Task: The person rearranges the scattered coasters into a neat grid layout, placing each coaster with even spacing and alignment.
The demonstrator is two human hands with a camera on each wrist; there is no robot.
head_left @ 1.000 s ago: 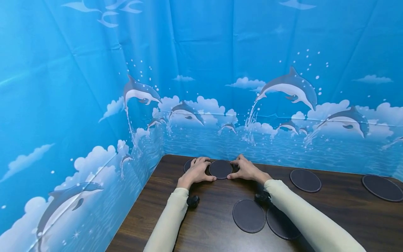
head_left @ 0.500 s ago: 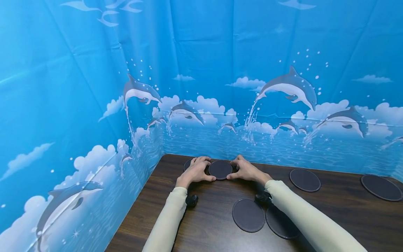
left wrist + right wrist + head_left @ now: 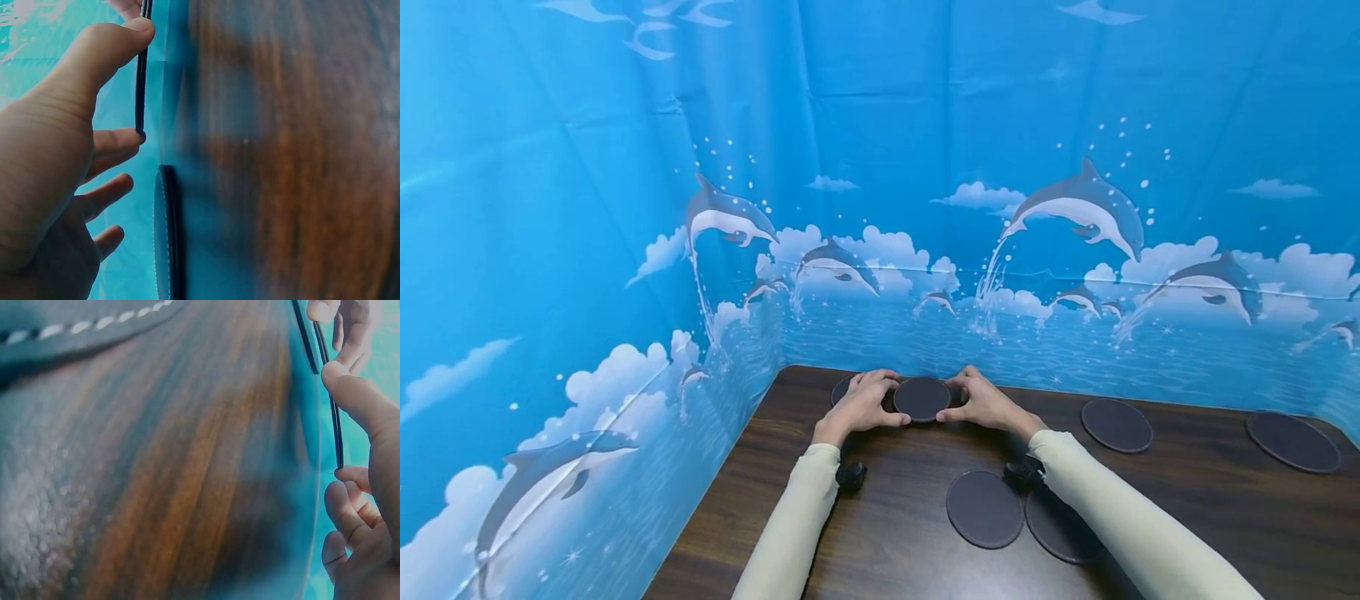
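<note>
A round dark coaster (image 3: 922,400) with a stitched rim is held between both hands near the table's far edge. My left hand (image 3: 859,408) pinches its left side, thumb at the near edge and a finger at the far edge. My right hand (image 3: 988,404) grips the right side the same way. Edge-on in the left wrist view, the held coaster (image 3: 141,94) stands off the table. The right wrist view shows its rim (image 3: 335,425) as parallel dark lines; I cannot tell whether two are stacked. Another coaster (image 3: 842,389) lies partly hidden behind my left hand.
On the brown wooden table (image 3: 760,475) lie a coaster (image 3: 985,509) in front, one (image 3: 1063,525) partly under my right forearm, and two at the right, a nearer one (image 3: 1117,425) and a farther one (image 3: 1292,442). A blue dolphin-print curtain (image 3: 880,333) borders the far and left sides.
The head view has shifted slightly, so the scene sits a little farther left. Both hands keep their hold on the coaster, with hardly any movement.
</note>
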